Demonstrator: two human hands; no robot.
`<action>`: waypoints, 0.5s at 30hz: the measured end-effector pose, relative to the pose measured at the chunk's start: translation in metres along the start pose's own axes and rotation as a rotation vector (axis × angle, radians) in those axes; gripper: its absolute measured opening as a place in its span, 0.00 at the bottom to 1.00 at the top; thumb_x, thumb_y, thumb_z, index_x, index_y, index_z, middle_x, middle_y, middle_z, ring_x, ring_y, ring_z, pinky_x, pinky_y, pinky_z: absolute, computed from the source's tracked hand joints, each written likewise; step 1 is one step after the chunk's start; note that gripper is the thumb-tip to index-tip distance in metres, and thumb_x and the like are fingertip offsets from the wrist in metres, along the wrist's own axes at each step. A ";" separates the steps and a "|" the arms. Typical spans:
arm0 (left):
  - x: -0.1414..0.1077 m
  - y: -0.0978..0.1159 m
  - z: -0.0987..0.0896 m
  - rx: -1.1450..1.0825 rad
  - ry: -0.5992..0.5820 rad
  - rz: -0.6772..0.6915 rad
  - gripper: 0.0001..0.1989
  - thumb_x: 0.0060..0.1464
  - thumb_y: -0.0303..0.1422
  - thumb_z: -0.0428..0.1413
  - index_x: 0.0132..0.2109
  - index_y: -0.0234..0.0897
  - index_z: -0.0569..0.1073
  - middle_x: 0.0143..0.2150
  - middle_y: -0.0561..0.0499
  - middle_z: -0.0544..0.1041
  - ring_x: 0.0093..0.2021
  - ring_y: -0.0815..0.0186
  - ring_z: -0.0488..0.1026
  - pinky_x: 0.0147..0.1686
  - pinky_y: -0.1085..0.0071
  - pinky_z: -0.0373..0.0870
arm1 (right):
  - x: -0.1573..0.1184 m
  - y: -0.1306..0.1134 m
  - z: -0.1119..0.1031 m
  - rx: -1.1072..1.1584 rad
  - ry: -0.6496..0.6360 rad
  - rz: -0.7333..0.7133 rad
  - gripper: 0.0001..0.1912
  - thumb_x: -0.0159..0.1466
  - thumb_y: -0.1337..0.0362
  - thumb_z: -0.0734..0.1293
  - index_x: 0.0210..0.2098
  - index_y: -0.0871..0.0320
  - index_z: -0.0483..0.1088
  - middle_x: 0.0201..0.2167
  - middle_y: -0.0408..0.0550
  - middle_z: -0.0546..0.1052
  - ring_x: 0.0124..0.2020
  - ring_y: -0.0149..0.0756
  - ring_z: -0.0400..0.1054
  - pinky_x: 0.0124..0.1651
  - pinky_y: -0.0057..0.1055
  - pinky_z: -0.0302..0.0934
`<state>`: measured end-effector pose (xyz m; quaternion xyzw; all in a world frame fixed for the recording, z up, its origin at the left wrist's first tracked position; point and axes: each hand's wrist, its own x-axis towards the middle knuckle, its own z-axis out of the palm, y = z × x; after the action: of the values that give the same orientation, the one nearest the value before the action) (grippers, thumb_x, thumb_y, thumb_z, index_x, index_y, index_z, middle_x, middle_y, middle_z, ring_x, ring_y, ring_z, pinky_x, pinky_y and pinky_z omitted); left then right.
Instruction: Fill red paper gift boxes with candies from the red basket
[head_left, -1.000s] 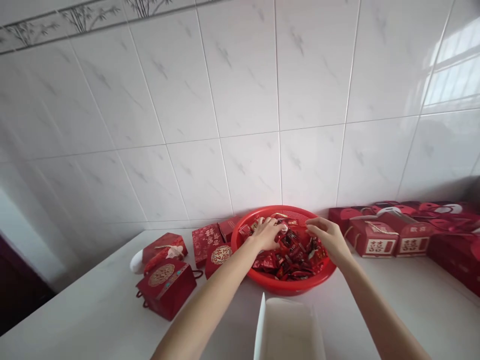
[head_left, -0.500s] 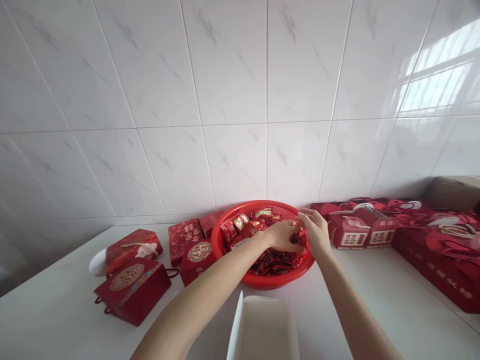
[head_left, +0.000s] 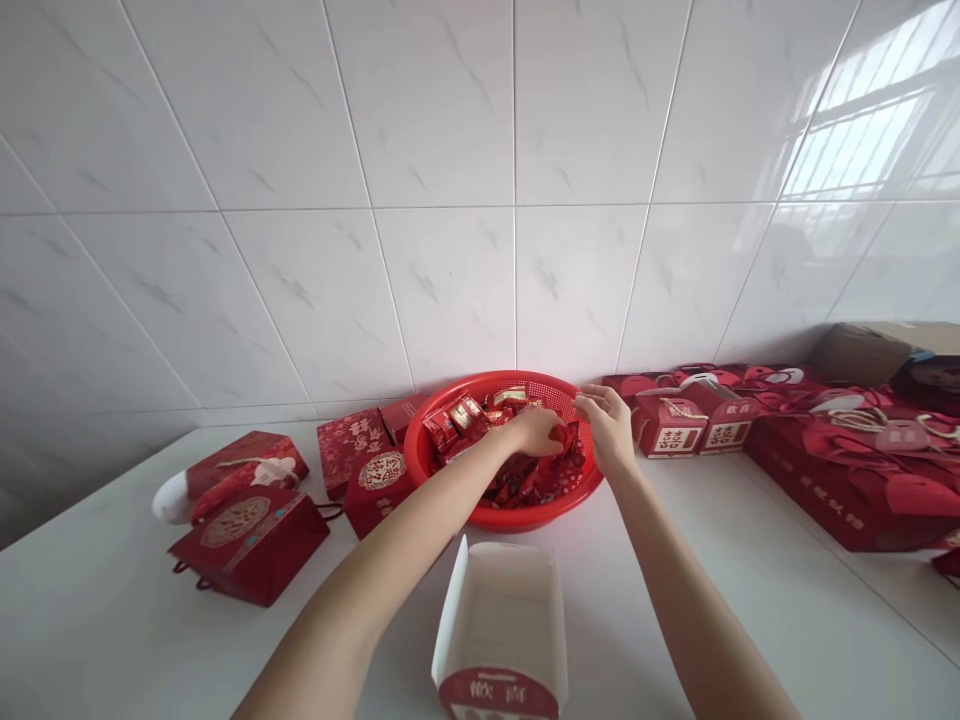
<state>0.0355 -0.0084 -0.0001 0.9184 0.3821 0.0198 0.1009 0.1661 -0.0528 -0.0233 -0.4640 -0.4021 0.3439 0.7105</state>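
Note:
A round red plastic basket point(head_left: 504, 520) holds many red wrapped candies point(head_left: 529, 480), some with gold labels. My left hand point(head_left: 536, 432) reaches into it from the left, its fingers curled on a red wrapped candy near the right side of the heap. At the basket's right rim is my right hand point(head_left: 609, 428), its fingertips bent together over the edge; whatever may be between them is hidden. In front of the basket stands an open box point(head_left: 502, 610), white inside with a red front panel. Nothing shows inside it.
Red gift boxes point(head_left: 255, 545) lie on the white table at the left, one beside a white rounded object point(head_left: 171, 500). More red boxes point(head_left: 675, 425) line the right side, with a large group point(head_left: 847, 480) farther right. A brown carton point(head_left: 859, 352) stands behind them. The tiled wall point(head_left: 450, 290) closes off the back.
The view has tipped down, showing more of the open box and its red front. My left hand has drawn back slightly and curled more; my right fingertips have come closer together at the rim.

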 end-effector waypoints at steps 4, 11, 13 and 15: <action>-0.013 -0.016 -0.013 -0.007 0.170 -0.183 0.08 0.55 0.30 0.54 0.32 0.38 0.78 0.36 0.48 0.82 0.39 0.58 0.78 0.38 0.68 0.71 | 0.000 0.000 -0.001 -0.016 -0.017 -0.006 0.14 0.50 0.58 0.71 0.35 0.56 0.71 0.35 0.50 0.79 0.41 0.43 0.74 0.44 0.38 0.68; -0.020 -0.024 -0.022 0.067 0.445 -0.437 0.17 0.60 0.24 0.47 0.50 0.32 0.76 0.48 0.36 0.79 0.48 0.51 0.76 0.45 0.58 0.73 | 0.001 0.001 -0.002 -0.020 -0.019 -0.010 0.14 0.49 0.60 0.71 0.35 0.56 0.72 0.35 0.50 0.79 0.41 0.43 0.73 0.44 0.38 0.68; -0.019 -0.017 -0.022 0.079 0.466 -0.353 0.21 0.60 0.22 0.46 0.57 0.33 0.72 0.56 0.37 0.76 0.54 0.53 0.73 0.51 0.58 0.71 | 0.001 0.001 -0.002 -0.020 -0.015 -0.009 0.14 0.49 0.60 0.71 0.35 0.56 0.72 0.35 0.50 0.79 0.40 0.43 0.73 0.43 0.38 0.68; -0.018 -0.007 -0.019 0.087 0.417 -0.214 0.22 0.61 0.22 0.46 0.59 0.37 0.71 0.59 0.41 0.74 0.57 0.56 0.72 0.53 0.60 0.71 | 0.001 0.001 -0.002 -0.021 -0.013 -0.010 0.14 0.49 0.60 0.71 0.35 0.56 0.72 0.34 0.49 0.79 0.40 0.42 0.73 0.43 0.38 0.68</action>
<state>0.0163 -0.0130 0.0177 0.8521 0.4904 0.1820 -0.0182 0.1680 -0.0525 -0.0240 -0.4672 -0.4123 0.3392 0.7048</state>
